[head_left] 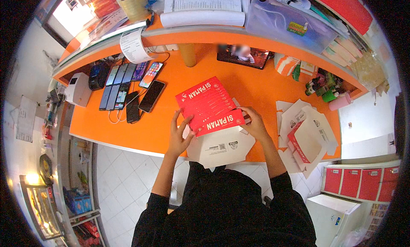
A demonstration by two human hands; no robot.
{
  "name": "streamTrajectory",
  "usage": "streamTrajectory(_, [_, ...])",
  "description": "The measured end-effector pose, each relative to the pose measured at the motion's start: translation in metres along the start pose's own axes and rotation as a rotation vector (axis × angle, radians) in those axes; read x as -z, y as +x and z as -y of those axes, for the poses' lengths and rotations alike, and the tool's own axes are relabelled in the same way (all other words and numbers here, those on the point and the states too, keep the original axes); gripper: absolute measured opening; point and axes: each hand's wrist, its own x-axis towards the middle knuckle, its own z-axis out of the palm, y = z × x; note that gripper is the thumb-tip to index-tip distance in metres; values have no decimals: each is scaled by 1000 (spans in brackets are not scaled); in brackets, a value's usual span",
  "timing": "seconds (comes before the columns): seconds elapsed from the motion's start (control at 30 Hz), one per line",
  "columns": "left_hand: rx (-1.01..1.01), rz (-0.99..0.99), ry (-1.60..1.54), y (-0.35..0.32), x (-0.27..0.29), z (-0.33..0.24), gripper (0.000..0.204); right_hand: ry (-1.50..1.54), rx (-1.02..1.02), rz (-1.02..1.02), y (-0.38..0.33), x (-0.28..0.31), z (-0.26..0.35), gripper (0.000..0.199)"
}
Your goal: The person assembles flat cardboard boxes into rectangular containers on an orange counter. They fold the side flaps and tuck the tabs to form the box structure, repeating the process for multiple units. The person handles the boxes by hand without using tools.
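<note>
A red cardboard box (208, 103) with white lettering lies partly folded near the table's front edge. Its pale flap (220, 148) spreads toward me and overhangs that edge. At the box's left side is my left hand (181, 134), its fingers spread and touching the red cardboard near the lower left corner. My right hand (255, 124) grips the right side by a folded corner, fingers curled around it. To the right lies a loose pile of flat, pale carton blanks (314, 127), one showing a red panel.
Several phones (124, 85) with cables lie left on the orange table (141, 129), near a white boxy device (78, 89). A lit tablet (242, 56) leans at the back. Small bottles (316, 85) and a pink container (340, 102) stand at right. An orange-edged shelf (205, 33) crosses above.
</note>
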Motion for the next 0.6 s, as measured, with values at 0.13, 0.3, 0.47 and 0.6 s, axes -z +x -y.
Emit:
streamTrajectory(0.13, [100,51,-122,18,-2,-16,55,43,15,14,-3,0,-7,59])
streamTrajectory(0.3, [174,70,-222,23,0,-29,53,163,-34,20,-5,-2,-16,60])
streamTrajectory(0.47, [93,17,-92,22,-3,-25,51,103,8,40,-13,1,-17,63])
streamTrajectory(0.6, [143,5,-167,21,-8,-21,50,86,96,43,-19,0,-14,65])
